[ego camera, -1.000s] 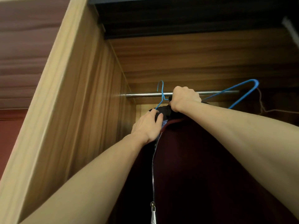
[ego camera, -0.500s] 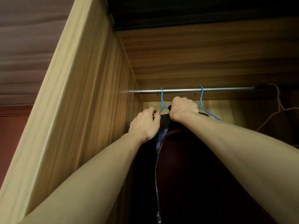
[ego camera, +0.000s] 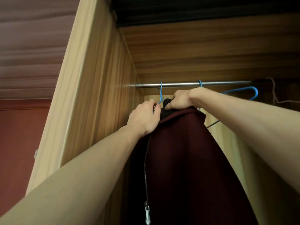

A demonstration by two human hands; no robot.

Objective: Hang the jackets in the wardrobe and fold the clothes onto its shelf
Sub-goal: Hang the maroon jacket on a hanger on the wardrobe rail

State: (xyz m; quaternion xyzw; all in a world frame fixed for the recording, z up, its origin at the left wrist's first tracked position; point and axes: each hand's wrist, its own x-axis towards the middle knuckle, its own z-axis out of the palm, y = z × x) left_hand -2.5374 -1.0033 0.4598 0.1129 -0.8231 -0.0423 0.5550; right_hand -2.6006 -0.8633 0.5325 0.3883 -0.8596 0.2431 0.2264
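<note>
A dark maroon jacket (ego camera: 186, 159) with a black collar and a silver zipper (ego camera: 146, 213) hangs from a blue wire hanger (ego camera: 161, 95) hooked over the metal rail (ego camera: 181, 84) inside the wardrobe. My left hand (ego camera: 144, 117) grips the jacket's left collar edge just under the hook. On the right side of the black collar, my right hand (ego camera: 180, 99) pinches the fabric. A second blue hanger (ego camera: 240, 90) hangs bare on the rail behind my right forearm.
The wardrobe's light wooden side panel (ego camera: 97, 95) stands close on the left. A pale hanger (ego camera: 276, 96) hangs at the far right of the rail. Dark wood (ego camera: 211, 51) closes the wardrobe overhead. A reddish wall (ego camera: 16, 143) lies outside, left.
The jacket's hanger hook now sits over the rail. My right hand dropped from the hook to the collar. The bare blue hanger has swung to the right.
</note>
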